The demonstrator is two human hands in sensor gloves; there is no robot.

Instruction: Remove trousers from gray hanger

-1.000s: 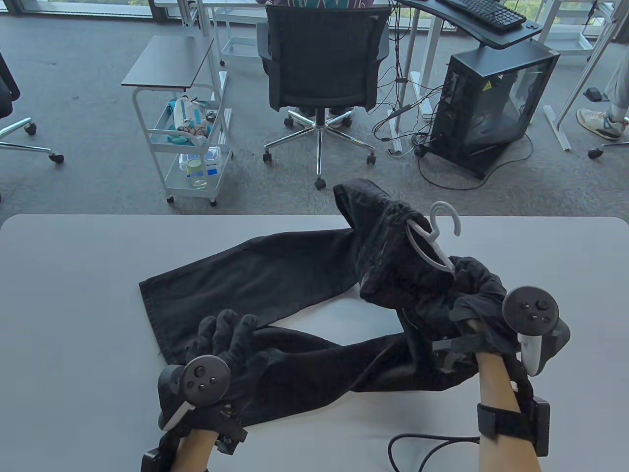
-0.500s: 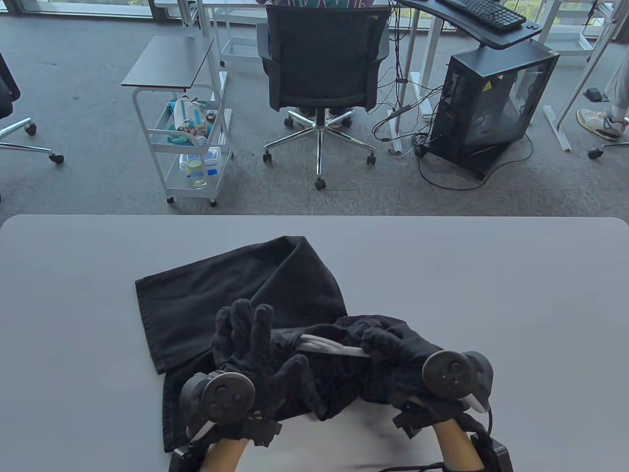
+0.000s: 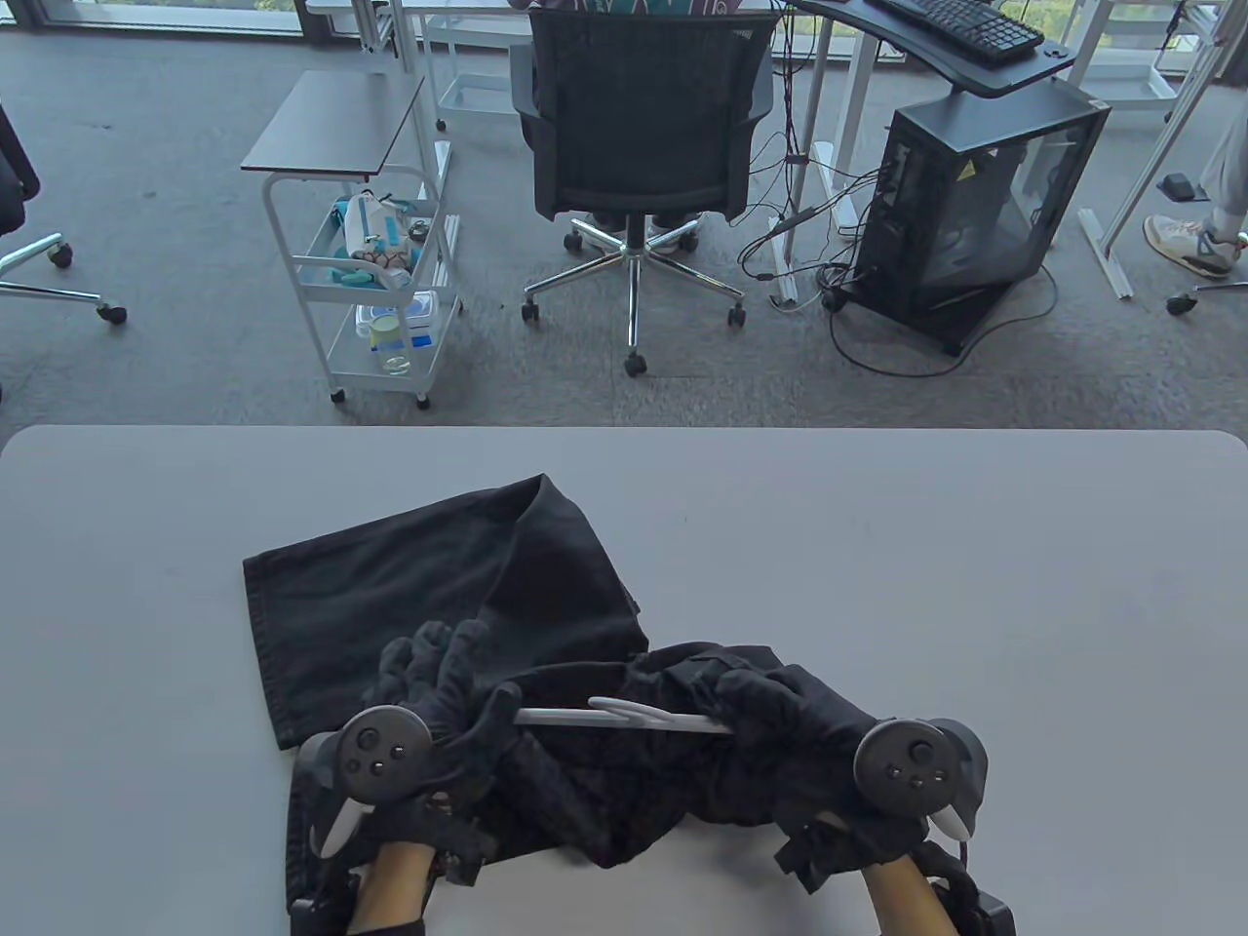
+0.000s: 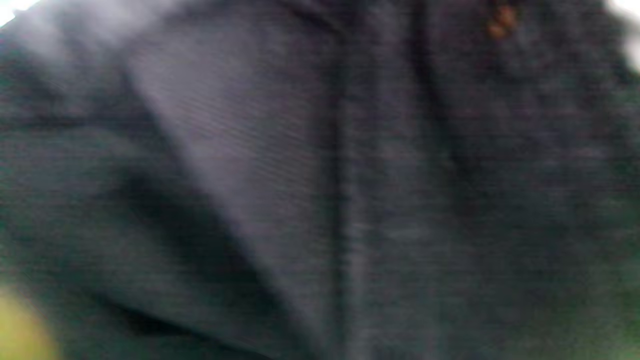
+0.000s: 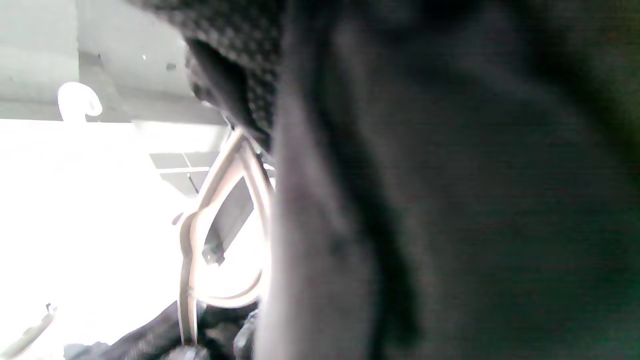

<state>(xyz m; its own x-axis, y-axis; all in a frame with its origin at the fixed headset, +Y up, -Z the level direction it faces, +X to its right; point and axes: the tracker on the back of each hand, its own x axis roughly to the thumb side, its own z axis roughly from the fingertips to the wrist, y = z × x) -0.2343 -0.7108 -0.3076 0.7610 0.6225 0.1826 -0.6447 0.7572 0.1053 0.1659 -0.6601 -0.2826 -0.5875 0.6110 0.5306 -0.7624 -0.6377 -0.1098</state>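
A: Compared with a second ago, I am holding the pale gray plastic hanger (image 3: 624, 719) low near the tabletop (image 3: 975, 585) edge, right hand (image 3: 780, 702) fingers pinching its end.

B: Left hand (image 3: 439, 673)?

A: Gripping the black cotton trousers (image 3: 429, 575), drawing them leftward. Bunched cloth is still wrapping the bar.

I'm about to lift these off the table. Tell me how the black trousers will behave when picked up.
Probably floppy: the black trousers lie folded and bunched on the table, so free parts would likely sag. The thick-looking cloth may feel fairly heavy. They may drag on the gray hanger, which lies across the bunched part between the left hand and right hand.
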